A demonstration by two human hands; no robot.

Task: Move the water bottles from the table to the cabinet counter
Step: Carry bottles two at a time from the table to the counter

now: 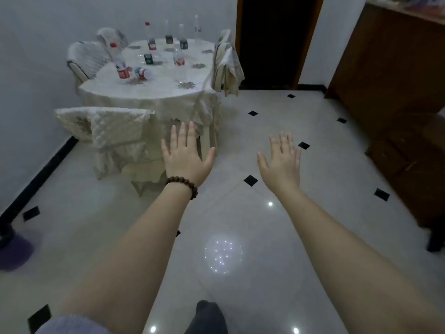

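Both bare arms reach forward over the glossy pale tiled floor (240,225) with its small black diamond insets. The left hand (185,155), with a brown wooden bead bracelet (183,185) on its wrist, is spread flat, palm down, holding nothing; the right hand (281,160) is likewise fully spread and empty. The clear plastic water bottles (168,51), some red-labelled and some dark-labelled, are on the far round table draped in cream embroidered cloth (154,90); most are upright, and one lies on its side. The dark brown wooden cabinet (390,75) is at the right.
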